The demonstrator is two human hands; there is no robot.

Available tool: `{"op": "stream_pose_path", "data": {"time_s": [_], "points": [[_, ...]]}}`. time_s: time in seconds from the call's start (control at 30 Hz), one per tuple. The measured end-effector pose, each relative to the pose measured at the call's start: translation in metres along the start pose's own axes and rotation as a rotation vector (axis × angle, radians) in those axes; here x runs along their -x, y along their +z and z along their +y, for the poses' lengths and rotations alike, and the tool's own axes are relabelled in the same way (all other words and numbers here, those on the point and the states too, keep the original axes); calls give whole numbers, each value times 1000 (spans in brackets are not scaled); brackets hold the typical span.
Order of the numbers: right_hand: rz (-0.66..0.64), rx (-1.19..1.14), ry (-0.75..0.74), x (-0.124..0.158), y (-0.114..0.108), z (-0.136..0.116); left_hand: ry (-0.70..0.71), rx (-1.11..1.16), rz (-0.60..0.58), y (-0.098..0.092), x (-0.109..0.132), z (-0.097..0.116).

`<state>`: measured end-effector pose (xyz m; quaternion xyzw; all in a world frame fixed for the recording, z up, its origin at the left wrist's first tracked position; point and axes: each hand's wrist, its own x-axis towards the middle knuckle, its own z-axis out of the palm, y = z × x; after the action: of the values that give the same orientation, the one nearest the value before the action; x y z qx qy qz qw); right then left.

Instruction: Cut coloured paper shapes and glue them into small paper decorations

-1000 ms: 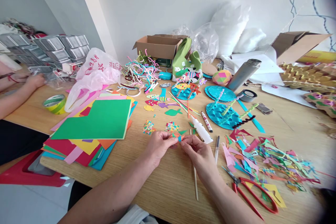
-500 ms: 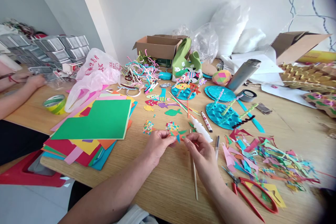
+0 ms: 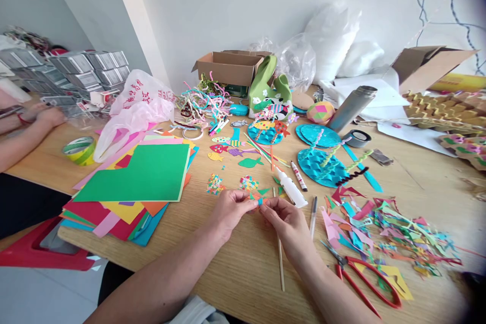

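Between my two hands is a small orange paper cutout [image 3: 260, 202] with blue and green on it; my fingers cover much of it. My left hand [image 3: 231, 213] pinches its left side, and the fingertips of my right hand [image 3: 285, 221] are closed on the right side. Just beyond lie two little heaps of paper confetti [image 3: 249, 182] and a green paper fish [image 3: 250, 162]. A white glue bottle [image 3: 291, 188] lies past my right hand, with a marker [image 3: 299, 176] beside it. Under the right hand runs a thin wooden stick [image 3: 281, 268].
Coloured paper sheets [image 3: 152, 172] are stacked on the left. On the right are paper scraps [image 3: 395, 228], red-handled scissors [image 3: 374, 283] and a pen [image 3: 313, 217]. Blue honeycomb discs [image 3: 322, 169] and a steel flask [image 3: 351, 109] stand farther back. Another person's hand [image 3: 49, 117] is at far left.
My right hand has shifted slightly left, closer to my left hand. The blue part of the cutout now shows smaller between the fingertips. The stick under my right hand has moved slightly.
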<state>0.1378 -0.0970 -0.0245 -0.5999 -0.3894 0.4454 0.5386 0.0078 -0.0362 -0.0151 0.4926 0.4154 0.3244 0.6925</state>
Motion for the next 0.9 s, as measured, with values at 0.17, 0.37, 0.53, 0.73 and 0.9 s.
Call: {"op": "stream_pose_path", "data": {"time_s": [0.17,0.37,0.53,0.73,0.9], "points": [[12,-1,-1,0,0,0,-28,-2,-15,0,1,0],[14,-23,-9,0,-1,3,-56,80,-30,2,2,2],[6,-8,-17,1,-2,1,-40,53,-11,1,0,0],[31,-9,-31,0,-3,-2,-30,-41,-10,0,-1,-3],[43,12,-40,0,-2,-1,-19,-109,-7,0,-1,-4]]}}
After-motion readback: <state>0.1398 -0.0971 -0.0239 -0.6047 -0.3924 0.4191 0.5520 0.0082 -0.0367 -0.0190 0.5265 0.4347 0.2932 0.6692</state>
